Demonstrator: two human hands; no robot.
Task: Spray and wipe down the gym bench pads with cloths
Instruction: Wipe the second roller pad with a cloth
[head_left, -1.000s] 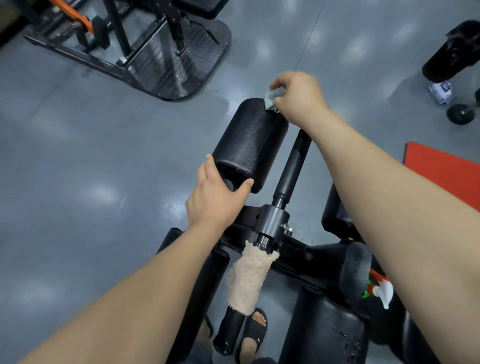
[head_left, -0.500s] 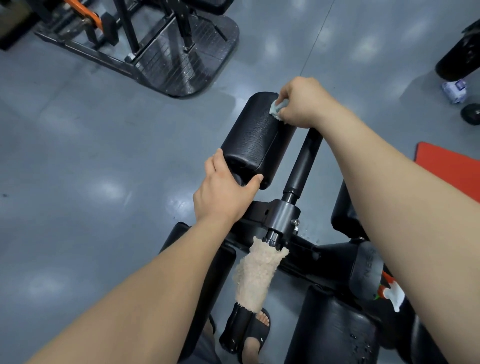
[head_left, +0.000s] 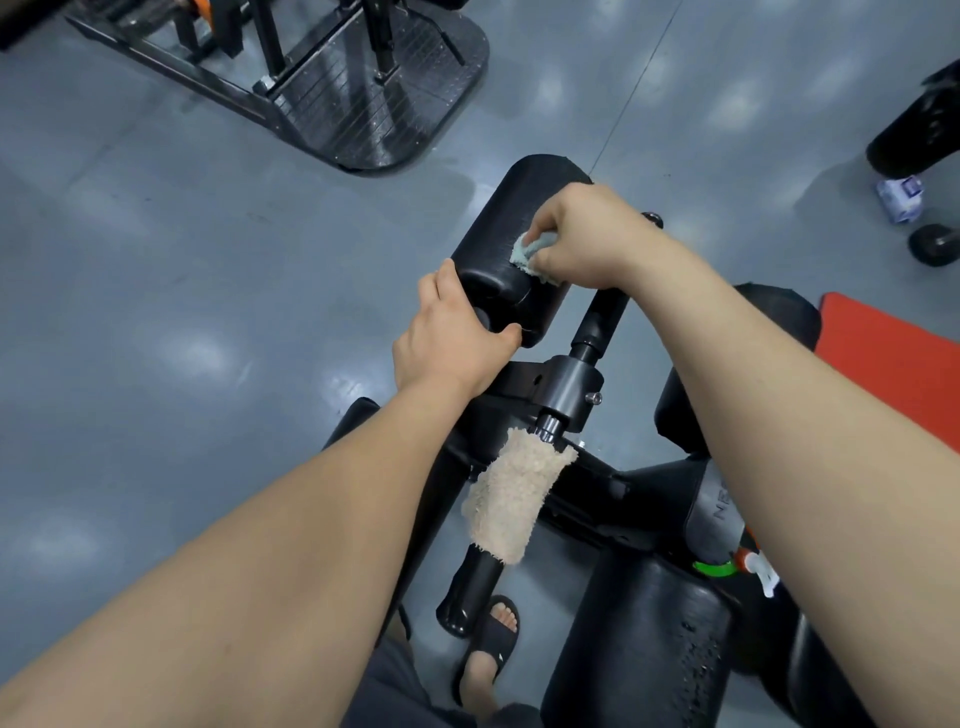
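Note:
A black cylindrical roller pad (head_left: 511, 223) sticks out from the bench frame at the centre. My left hand (head_left: 451, 338) grips the pad's near end. My right hand (head_left: 587, 236) presses a small pale blue-grey cloth (head_left: 531, 255) onto the pad's top, close to the left hand. A beige fluffy cloth (head_left: 511, 499) hangs over the black bar (head_left: 472, 592) below the frame joint. A larger black pad (head_left: 644, 639) with wet droplets lies at the lower right. A spray bottle's white nozzle and green collar (head_left: 748, 566) peek out under my right forearm.
A black steel machine platform (head_left: 374, 104) stands at the top left on the grey floor. A red mat (head_left: 893, 364) lies at the right. Another black pad (head_left: 914, 130) and a small dumbbell end (head_left: 932, 244) sit at the far right. My sandalled foot (head_left: 491, 654) is below the bar.
My right hand has drawn the blue-grey cloth along the roller pad from its far end toward me, now close to the left hand. The left hand keeps its hold on the near end.

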